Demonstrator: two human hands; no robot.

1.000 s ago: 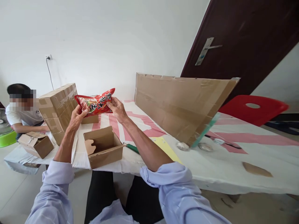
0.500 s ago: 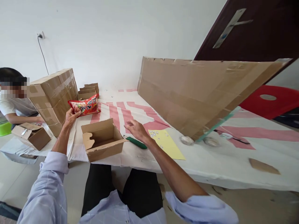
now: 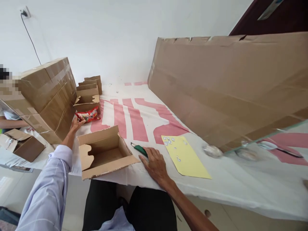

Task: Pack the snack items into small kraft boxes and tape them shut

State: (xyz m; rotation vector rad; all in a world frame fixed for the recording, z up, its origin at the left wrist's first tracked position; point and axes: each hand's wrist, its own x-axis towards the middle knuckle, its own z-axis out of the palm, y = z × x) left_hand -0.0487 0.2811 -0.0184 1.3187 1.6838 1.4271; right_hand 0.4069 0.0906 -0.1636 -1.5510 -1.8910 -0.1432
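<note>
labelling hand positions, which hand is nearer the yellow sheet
Right. The right hand is just left of the yellow sheet, at the green knife; the left hand is farther off, at the red packet.

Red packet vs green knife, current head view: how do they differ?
Look: the red packet is plump and printed with lettering; the green knife is slim, with a plain handle.
Place: the packet is beyond the near open box; the knife lies to its right.
Hand: the left hand holds the packet's end; the right hand partly covers the knife's handle.
Shared: each has one hand at it.
</note>
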